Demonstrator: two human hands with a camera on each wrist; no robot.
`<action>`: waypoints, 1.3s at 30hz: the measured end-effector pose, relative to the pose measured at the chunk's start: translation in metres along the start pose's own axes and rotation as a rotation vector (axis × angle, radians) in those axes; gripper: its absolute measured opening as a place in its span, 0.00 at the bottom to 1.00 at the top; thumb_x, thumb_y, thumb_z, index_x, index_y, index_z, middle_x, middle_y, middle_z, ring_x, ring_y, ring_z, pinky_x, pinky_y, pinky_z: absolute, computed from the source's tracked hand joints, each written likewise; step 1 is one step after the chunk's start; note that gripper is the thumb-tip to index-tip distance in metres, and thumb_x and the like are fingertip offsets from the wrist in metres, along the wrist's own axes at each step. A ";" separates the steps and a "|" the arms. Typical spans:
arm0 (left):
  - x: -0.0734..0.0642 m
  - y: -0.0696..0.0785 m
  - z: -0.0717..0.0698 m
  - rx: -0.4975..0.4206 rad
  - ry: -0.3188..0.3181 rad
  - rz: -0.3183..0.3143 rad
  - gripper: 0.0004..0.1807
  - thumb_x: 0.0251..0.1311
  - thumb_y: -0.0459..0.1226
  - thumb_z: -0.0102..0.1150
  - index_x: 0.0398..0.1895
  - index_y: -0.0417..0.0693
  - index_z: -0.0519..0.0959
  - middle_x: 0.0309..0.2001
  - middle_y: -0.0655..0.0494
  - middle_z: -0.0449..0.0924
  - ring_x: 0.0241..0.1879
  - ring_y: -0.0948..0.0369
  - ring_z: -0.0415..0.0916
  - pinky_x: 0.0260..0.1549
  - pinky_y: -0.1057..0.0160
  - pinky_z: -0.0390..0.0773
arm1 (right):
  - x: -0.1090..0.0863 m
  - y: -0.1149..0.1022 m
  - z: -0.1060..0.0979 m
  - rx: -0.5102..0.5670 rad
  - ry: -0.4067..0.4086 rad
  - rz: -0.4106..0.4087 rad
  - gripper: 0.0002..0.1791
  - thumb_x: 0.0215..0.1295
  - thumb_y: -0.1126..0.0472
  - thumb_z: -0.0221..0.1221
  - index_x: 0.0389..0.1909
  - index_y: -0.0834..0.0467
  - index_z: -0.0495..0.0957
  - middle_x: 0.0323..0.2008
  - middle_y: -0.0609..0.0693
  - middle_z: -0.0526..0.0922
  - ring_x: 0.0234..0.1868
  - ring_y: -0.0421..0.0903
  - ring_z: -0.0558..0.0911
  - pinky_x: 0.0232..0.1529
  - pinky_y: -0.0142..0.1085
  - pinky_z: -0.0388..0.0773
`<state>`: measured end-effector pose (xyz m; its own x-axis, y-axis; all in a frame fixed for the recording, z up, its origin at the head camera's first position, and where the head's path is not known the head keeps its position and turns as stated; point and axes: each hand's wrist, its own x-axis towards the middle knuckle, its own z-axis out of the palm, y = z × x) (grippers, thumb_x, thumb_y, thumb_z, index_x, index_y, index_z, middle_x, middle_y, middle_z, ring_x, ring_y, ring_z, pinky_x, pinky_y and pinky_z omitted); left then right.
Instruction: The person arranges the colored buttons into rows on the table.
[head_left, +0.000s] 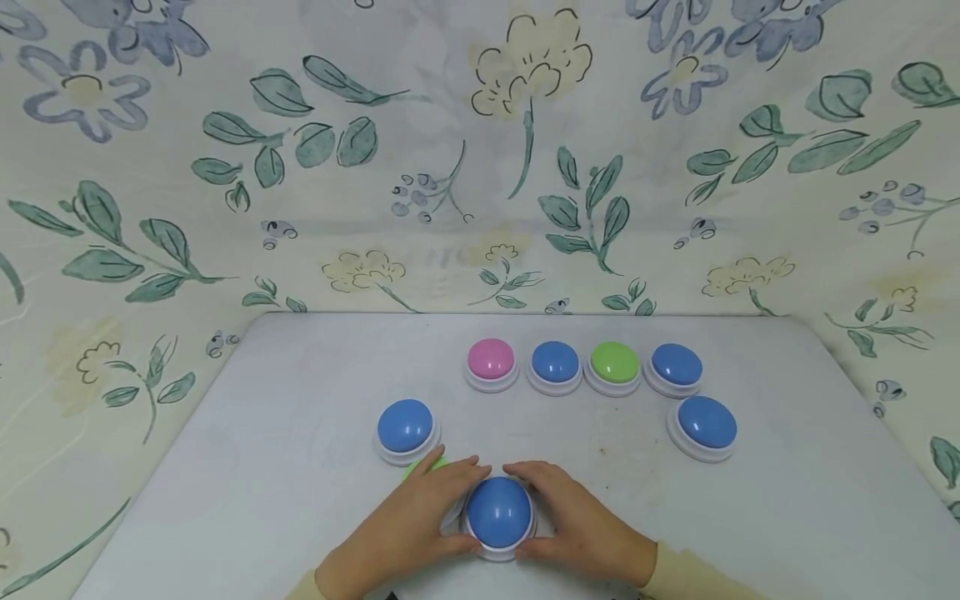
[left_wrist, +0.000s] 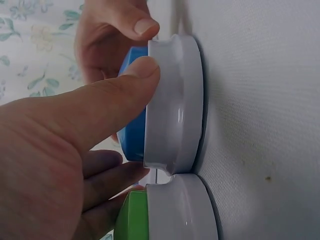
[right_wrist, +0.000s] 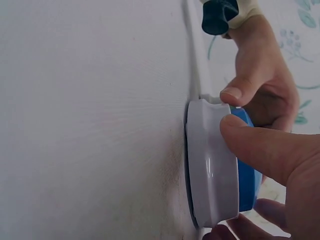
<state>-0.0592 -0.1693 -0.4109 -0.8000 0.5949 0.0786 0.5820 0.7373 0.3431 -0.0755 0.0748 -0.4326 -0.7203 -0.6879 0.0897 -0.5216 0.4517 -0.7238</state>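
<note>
A round push button with a blue dome [head_left: 498,512] and a white base lies at the front middle of the table, between both hands. My left hand [head_left: 408,521] grips its left side, thumb at the near edge and fingers at the far edge. From the right, my right hand [head_left: 581,529] holds the same button in like manner; its thumb [right_wrist: 235,121] lies on the upper rim of the base in the right wrist view. A green button [left_wrist: 132,215] stands beside the blue one, mostly hidden under my left hand in the head view.
Another blue button [head_left: 405,425] sits just beyond my left hand. Along the back stand a pink button [head_left: 491,359], a blue one [head_left: 555,362], a green one [head_left: 615,362] and a blue one [head_left: 677,364]. One more blue button [head_left: 707,422] is at the right. Flowered cloth [head_left: 450,250] surrounds the white table [head_left: 300,375].
</note>
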 end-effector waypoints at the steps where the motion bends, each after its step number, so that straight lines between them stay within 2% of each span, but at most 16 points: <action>1: 0.000 0.000 0.000 0.002 -0.003 0.000 0.41 0.45 0.56 0.66 0.63 0.49 0.68 0.60 0.57 0.71 0.63 0.60 0.63 0.66 0.45 0.48 | 0.000 0.000 0.001 0.001 -0.001 0.000 0.42 0.52 0.41 0.64 0.66 0.49 0.58 0.62 0.43 0.65 0.63 0.44 0.65 0.63 0.44 0.64; 11: 0.001 -0.001 0.004 0.012 -0.001 0.019 0.40 0.47 0.60 0.62 0.61 0.49 0.70 0.59 0.58 0.72 0.63 0.60 0.64 0.65 0.42 0.49 | 0.002 -0.001 0.002 0.008 -0.020 0.048 0.42 0.52 0.40 0.63 0.65 0.54 0.60 0.60 0.45 0.67 0.61 0.43 0.68 0.61 0.44 0.66; 18: 0.003 0.001 0.004 0.044 0.013 0.036 0.41 0.50 0.65 0.54 0.60 0.48 0.71 0.59 0.57 0.72 0.63 0.60 0.64 0.65 0.43 0.49 | 0.002 0.003 0.004 0.003 0.019 -0.005 0.41 0.51 0.43 0.65 0.63 0.55 0.62 0.59 0.43 0.68 0.60 0.42 0.69 0.61 0.42 0.67; 22: 0.005 0.003 0.004 0.059 -0.008 0.027 0.43 0.51 0.67 0.49 0.61 0.47 0.70 0.60 0.54 0.71 0.63 0.59 0.63 0.66 0.44 0.49 | 0.002 0.005 0.005 0.022 0.042 -0.039 0.40 0.50 0.45 0.66 0.62 0.55 0.63 0.58 0.42 0.69 0.59 0.41 0.69 0.60 0.40 0.68; 25: 0.006 0.005 0.004 0.070 -0.021 0.034 0.43 0.51 0.67 0.49 0.61 0.46 0.70 0.60 0.54 0.71 0.62 0.60 0.64 0.66 0.44 0.49 | 0.002 0.007 0.006 0.029 0.049 -0.039 0.40 0.50 0.44 0.66 0.62 0.54 0.63 0.58 0.42 0.69 0.59 0.41 0.69 0.61 0.40 0.67; 29: 0.007 0.006 0.004 0.089 0.001 0.063 0.42 0.52 0.65 0.51 0.62 0.44 0.69 0.59 0.54 0.72 0.61 0.60 0.66 0.66 0.46 0.50 | 0.002 0.007 0.006 0.047 0.055 -0.008 0.41 0.49 0.43 0.67 0.63 0.52 0.63 0.59 0.40 0.68 0.60 0.40 0.68 0.61 0.40 0.67; 32: 0.008 0.007 0.004 0.073 0.003 0.041 0.43 0.52 0.65 0.50 0.63 0.45 0.68 0.60 0.55 0.71 0.62 0.59 0.65 0.66 0.48 0.53 | 0.002 0.006 0.003 0.072 0.047 0.032 0.42 0.48 0.43 0.67 0.63 0.49 0.62 0.60 0.38 0.67 0.61 0.39 0.67 0.62 0.41 0.65; 35: 0.008 0.008 0.004 0.040 -0.004 -0.007 0.44 0.51 0.66 0.48 0.64 0.47 0.66 0.62 0.55 0.69 0.62 0.58 0.64 0.63 0.51 0.60 | 0.002 0.006 0.000 0.088 0.041 0.060 0.43 0.47 0.42 0.68 0.64 0.48 0.61 0.61 0.37 0.66 0.62 0.39 0.66 0.63 0.41 0.64; 39: 0.009 0.012 0.004 0.003 0.017 -0.041 0.44 0.52 0.66 0.48 0.66 0.48 0.65 0.63 0.55 0.68 0.61 0.58 0.66 0.59 0.53 0.67 | 0.001 0.007 -0.005 0.081 0.062 0.035 0.43 0.46 0.43 0.68 0.64 0.50 0.62 0.61 0.38 0.66 0.62 0.39 0.66 0.63 0.41 0.65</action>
<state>-0.0588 -0.1539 -0.4100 -0.8256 0.5585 0.0802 0.5488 0.7620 0.3438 -0.0823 0.0800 -0.4339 -0.7658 -0.6347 0.1039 -0.4585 0.4255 -0.7802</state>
